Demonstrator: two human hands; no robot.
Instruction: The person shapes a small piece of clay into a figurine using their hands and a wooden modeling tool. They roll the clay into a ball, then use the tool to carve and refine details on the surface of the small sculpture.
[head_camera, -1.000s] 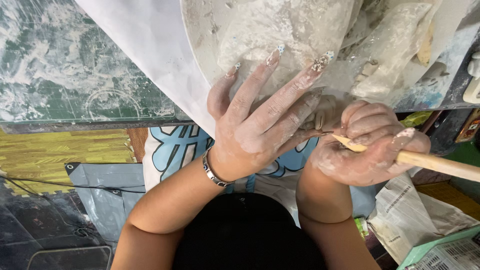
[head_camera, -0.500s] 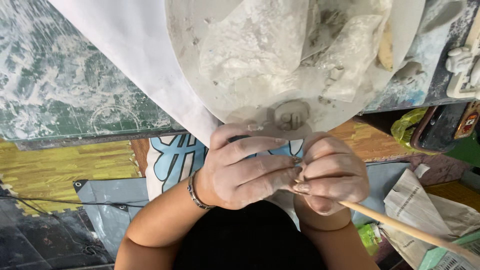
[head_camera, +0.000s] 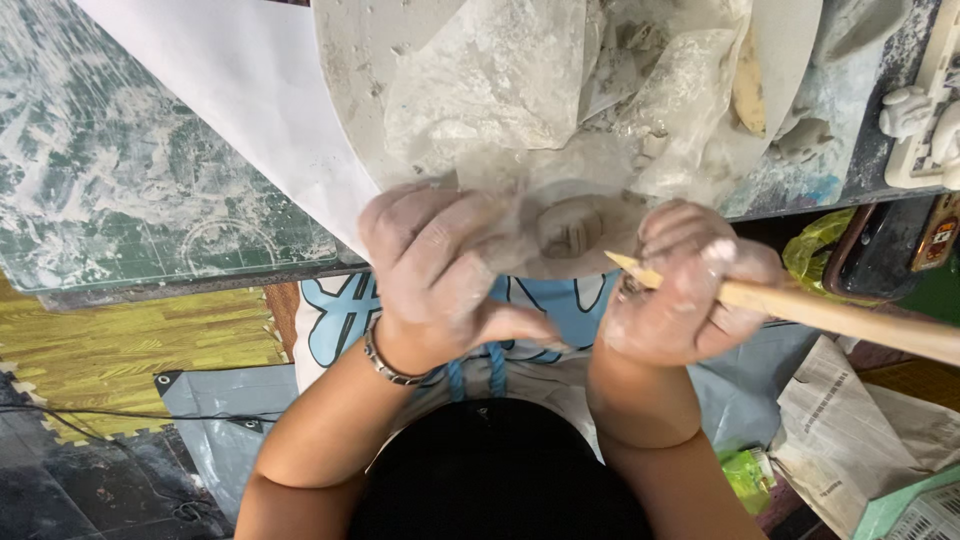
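The left hand, dusted with pale clay, is curling its fingers around the near edge of a small grey clay piece at the centre of the frame, with crinkled clear plastic sheet draped over it and partly hiding how the fingers are pressing. The right hand is gripping a long wooden stick, fingers closed tight around it, its pointed tip lying just beside the clay piece's right edge. The stick's shaft is running off toward the right edge of the frame.

The clay piece is sitting at the near rim of a round pale board filling the upper middle, which is holding the plastic and scraps of clay. The board is resting on a clay-smeared green cutting mat at upper left. At the lower right corner, a pale green basket is showing only its rim; its contents cannot be told. Crumpled newspaper is lying beside it.
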